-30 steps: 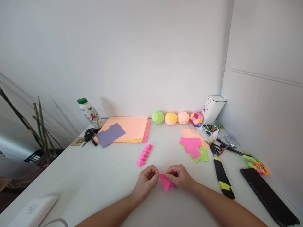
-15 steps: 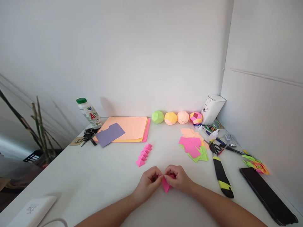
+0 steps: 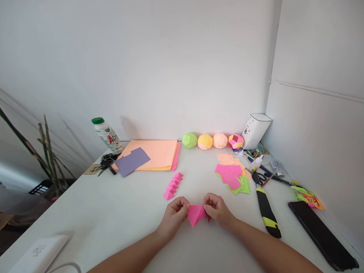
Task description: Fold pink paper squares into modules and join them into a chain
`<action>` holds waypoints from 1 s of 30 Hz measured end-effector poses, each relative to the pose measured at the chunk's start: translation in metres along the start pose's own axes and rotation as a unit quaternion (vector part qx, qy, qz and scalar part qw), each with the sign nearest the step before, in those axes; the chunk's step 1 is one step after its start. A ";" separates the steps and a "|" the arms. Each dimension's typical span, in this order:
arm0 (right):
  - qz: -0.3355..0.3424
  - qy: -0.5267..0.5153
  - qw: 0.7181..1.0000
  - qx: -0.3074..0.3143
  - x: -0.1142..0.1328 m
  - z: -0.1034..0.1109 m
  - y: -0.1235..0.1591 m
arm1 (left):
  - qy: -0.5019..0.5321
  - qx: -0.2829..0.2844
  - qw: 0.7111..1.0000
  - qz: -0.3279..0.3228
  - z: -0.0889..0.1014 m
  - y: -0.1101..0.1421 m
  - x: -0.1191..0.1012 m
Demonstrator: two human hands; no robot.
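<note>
Between my hands is a folded pink paper piece [image 3: 196,214], its point hanging toward me and its upper edge stretched flat. My left hand [image 3: 174,217] pinches its left corner between thumb and fingers. The right corner is pinched by my right hand [image 3: 218,211]. Just beyond my left hand stands a slanting row of small folded pink paper units [image 3: 173,186]. Past my right hand lies a pile of loose pink paper pieces [image 3: 229,175] over green paper pieces [image 3: 243,186] and peach ones [image 3: 227,159].
Along the wall sit paper balls: green [image 3: 189,140], yellow [image 3: 205,142], peach [image 3: 220,140] and multicoloured [image 3: 236,141]. Paper sheets [image 3: 159,153] lie back left, near a bottle [image 3: 105,134]. At right are a utility knife [image 3: 267,213], scissors [image 3: 260,178], a glue bottle [image 3: 256,163] and a phone [image 3: 321,233].
My hands have moved apart, the right one shifting slightly right and away from me. More of the pink paper now shows, spread wide between them.
</note>
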State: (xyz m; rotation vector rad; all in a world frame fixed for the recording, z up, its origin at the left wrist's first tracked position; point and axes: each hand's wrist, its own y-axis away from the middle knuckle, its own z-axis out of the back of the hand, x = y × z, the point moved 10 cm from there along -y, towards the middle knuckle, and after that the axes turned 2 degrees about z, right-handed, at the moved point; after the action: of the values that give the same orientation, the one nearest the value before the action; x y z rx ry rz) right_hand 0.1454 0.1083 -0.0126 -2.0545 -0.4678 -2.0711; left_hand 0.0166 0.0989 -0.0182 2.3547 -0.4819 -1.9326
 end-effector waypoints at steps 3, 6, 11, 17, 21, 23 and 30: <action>0.005 -0.028 1.000 0.005 0.001 -0.001 0.000 | 0.006 0.003 1.000 0.000 0.001 -0.001 0.002; 0.011 -0.022 0.999 0.038 0.001 -0.008 0.001 | -0.006 0.014 1.000 0.001 -0.001 -0.001 0.003; 0.016 0.001 0.999 0.031 0.000 -0.006 0.000 | -0.011 0.000 1.000 -0.017 0.001 -0.002 0.000; 0.014 -0.007 1.000 0.018 -0.002 -0.002 -0.001 | 0.020 0.003 1.000 -0.022 -0.001 0.001 -0.001; 0.020 -0.014 0.999 0.025 -0.001 -0.002 0.000 | 0.005 0.009 1.000 -0.017 -0.005 0.001 -0.001; 0.023 -0.023 0.999 0.025 0.000 -0.002 0.000 | 0.008 0.004 1.000 -0.019 -0.004 -0.001 0.000; 0.011 -0.066 0.997 -0.023 -0.001 0.009 -0.004 | 0.008 0.022 1.000 -0.017 -0.007 0.002 0.002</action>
State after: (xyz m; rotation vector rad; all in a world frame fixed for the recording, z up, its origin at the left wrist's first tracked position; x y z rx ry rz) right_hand 0.1522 0.1153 -0.0141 -2.2222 -0.4192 -1.9581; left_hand 0.0229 0.0959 -0.0179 2.4180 -0.4916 -1.9367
